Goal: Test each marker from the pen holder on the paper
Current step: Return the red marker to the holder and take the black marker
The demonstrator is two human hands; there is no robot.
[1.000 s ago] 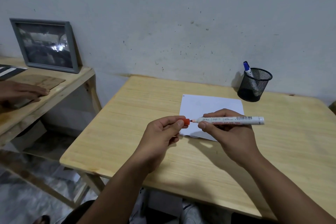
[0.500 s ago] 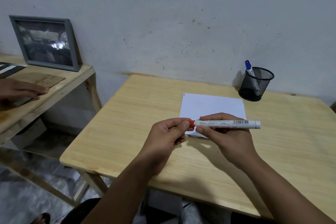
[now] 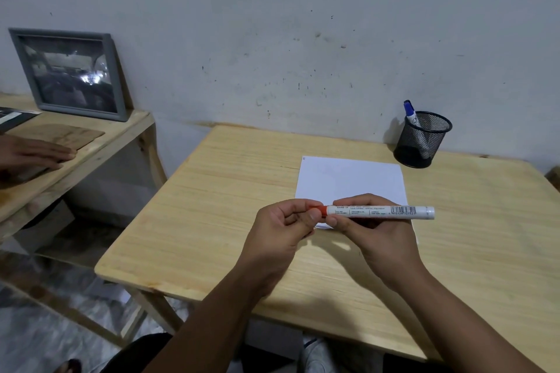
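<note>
Closest in, left hand (image 3: 286, 225) pinching the red cap (image 3: 318, 209) between thumb and curled fingers, right hand (image 3: 371, 228) wrapped round the white barrel of the red marker (image 3: 378, 211), held level just above the near edge of the paper (image 3: 348, 180). Changed over the last second: a bare tip with a gap between cap and barrel then, cap now pushed up against the barrel end, no tip showing. Probably recapping after a test, though any red mark on the sheet would be hidden under the hands; only a tiny dark mark visible at the sheet's far left corner. Whether fully clicked home, impossible to tell. Next, by this reading, back into the holder and on to another. Further out on the wooden table (image 3: 212, 221), the black mesh pen holder (image 3: 424, 142) near the wall, well apart from the hands, one blue-capped marker (image 3: 410, 112) leaning inside, apparently untested. Off to the far left, a side table (image 3: 91, 154) with a framed picture (image 3: 69, 73) against the wall and another person's hand (image 3: 33, 151) resting flat.
</note>
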